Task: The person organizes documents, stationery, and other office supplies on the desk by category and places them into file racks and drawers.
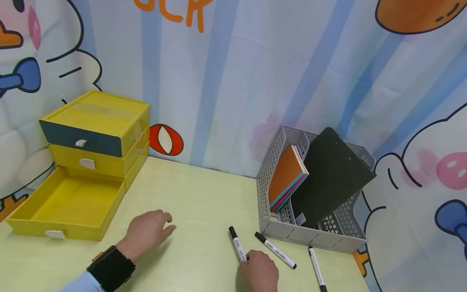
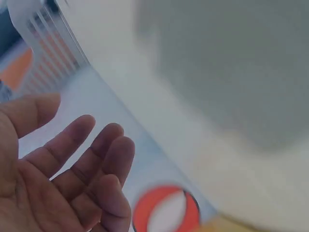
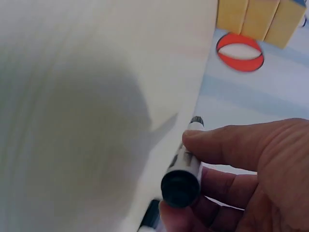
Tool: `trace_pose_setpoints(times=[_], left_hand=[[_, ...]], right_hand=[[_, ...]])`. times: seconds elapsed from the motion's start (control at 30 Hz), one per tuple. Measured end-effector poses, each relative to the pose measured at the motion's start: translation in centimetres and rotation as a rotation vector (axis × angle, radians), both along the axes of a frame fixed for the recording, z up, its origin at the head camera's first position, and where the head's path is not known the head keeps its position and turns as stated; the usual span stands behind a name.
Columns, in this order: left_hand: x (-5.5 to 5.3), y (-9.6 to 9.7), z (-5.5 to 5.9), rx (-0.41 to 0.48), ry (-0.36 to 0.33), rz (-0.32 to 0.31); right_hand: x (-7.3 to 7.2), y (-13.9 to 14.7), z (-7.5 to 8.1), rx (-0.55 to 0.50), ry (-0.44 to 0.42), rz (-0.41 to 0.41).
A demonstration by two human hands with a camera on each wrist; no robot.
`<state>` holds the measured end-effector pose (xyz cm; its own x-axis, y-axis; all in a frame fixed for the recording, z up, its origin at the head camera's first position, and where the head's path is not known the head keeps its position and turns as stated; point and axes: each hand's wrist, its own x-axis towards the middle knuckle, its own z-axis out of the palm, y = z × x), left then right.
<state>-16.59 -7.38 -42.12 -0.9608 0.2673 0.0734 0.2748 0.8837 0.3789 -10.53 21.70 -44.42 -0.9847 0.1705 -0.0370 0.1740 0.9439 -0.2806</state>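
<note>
Between thumb and fingers, my right hand (image 1: 260, 271) pinches a white marker with a black cap (image 1: 238, 245); the right wrist view shows the marker (image 3: 186, 166) end-on above the table. Just right of that hand lies a second marker (image 1: 278, 252), and a third marker (image 1: 316, 267) lies farther right. My left hand (image 1: 147, 233) hovers over the table with relaxed, slightly bent fingers and nothing in them, near the yellow drawer unit. In the left wrist view the palm of the left hand (image 2: 63, 179) shows bare.
At the left stands a yellow drawer unit (image 1: 106, 117), its bottom drawer (image 1: 69, 231) pulled out. A grey file organizer (image 1: 313, 239) at the right holds several notebooks (image 1: 286, 174) and a dark clipboard (image 1: 328, 178). A printed curtain (image 1: 226, 81) hangs behind the table.
</note>
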Motion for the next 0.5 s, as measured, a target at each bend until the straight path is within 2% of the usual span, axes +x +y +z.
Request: trace_pose_setpoints(times=[0.1,0.17,0.33,0.5], left_hand=[[0.9,2.6,-0.6,0.033,0.040,-0.070],[1.3,4.1,-0.9,0.073,0.036,-0.104],[1.9,6.3,-1.1,0.182,-0.040,-0.173],[2.1,6.7,-1.1,0.338,-0.128,-0.225]], right_hand=[[0.2,-1.4,0.4,-0.025,0.063,0.056],[0.4,-2.4,0.8,-0.052,0.095,0.095],[0.8,-4.7,2.0,-0.146,0.131,0.162],[1.2,-6.2,2.5,-0.164,0.156,0.210]])
